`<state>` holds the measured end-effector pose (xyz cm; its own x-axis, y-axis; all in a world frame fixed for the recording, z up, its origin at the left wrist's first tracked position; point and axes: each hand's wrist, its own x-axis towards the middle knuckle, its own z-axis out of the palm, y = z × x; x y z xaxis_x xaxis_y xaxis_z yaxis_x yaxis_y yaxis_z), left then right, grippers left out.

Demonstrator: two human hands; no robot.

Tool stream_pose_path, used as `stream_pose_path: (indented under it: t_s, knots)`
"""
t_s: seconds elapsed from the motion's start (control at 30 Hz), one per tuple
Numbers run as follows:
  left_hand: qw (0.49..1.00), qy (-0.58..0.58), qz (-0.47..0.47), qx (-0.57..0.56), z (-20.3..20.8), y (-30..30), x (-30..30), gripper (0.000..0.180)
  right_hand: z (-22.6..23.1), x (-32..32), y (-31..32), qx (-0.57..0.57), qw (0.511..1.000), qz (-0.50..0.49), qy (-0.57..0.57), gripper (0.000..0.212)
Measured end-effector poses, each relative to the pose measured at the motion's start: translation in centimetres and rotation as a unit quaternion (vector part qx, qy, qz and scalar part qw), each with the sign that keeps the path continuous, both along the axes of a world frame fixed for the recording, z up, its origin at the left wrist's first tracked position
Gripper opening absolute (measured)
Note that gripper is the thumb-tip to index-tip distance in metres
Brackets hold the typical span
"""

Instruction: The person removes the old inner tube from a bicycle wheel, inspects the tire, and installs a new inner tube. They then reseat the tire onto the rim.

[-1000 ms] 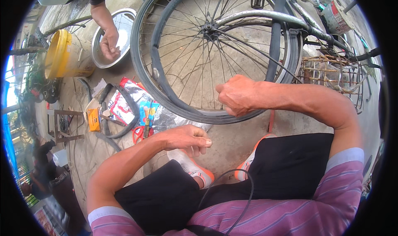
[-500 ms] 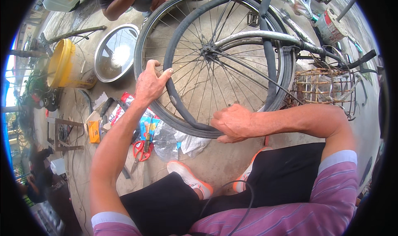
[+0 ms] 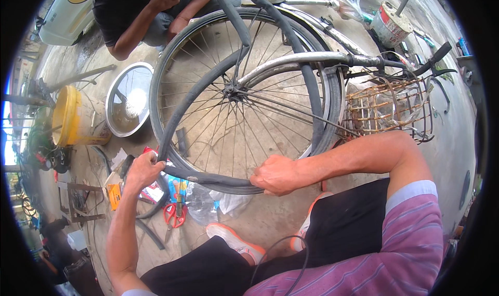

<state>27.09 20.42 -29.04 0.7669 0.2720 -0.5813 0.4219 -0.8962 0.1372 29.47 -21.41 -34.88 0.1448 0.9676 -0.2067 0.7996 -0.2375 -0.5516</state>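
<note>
A bicycle lies on its side, its spoked front wheel (image 3: 235, 91) flat in front of me and still in the silver fork (image 3: 291, 60). A slack grey-black inner tube (image 3: 204, 178) loops over the wheel, its far part sticking up past the tyre (image 3: 157, 88). My left hand (image 3: 142, 171) is closed on the tube at the wheel's near left, where the tube bends sharply. At the near edge my right hand (image 3: 279, 175) is closed around the tube against the tyre; its fingertips are hidden. Between my hands the tube runs along the near rim.
Scissors (image 3: 174, 216) with red handles, plastic wrappers (image 3: 204, 205) and an orange box (image 3: 114, 196) lie near left. Beyond are a metal basin (image 3: 130, 99) of water and a yellow bucket (image 3: 65, 116). A rusty wire basket (image 3: 387, 106) is at right. Another person (image 3: 138, 20) crouches at far left.
My left hand has come down and toward me, drawing the tube to the wheel's near left side. My right hand stays at the near edge. The other person's hand has risen.
</note>
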Motion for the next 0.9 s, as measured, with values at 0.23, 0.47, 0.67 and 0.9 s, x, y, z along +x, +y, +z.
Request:
stream_pose_path:
  t_s: [0.23, 0.47, 0.67, 0.9]
  knots:
    - [0.931, -0.323, -0.166, -0.041, -0.4, -5.4, 6.2, 0.054, 0.8, 0.8, 0.7, -0.064, 0.997, 0.034, 0.012, 0.035]
    - [0.921, -0.347, -0.177, 0.0, -2.9, -5.8, 9.4, 0.019, 1.1, 0.5, 0.3, -0.079, 0.997, 0.026, 0.007, 0.044]
    - [0.908, -0.391, -0.088, 0.124, 1.1, 1.0, 10.7, 0.019, 1.3, 0.6, 0.0, -0.123, 0.991, 0.057, -0.016, 0.037]
    - [0.967, -0.207, -0.082, 0.127, -0.3, 0.0, 11.3, 0.027, 2.3, 1.3, -0.4, -0.216, 0.973, 0.075, -0.007, 0.03]
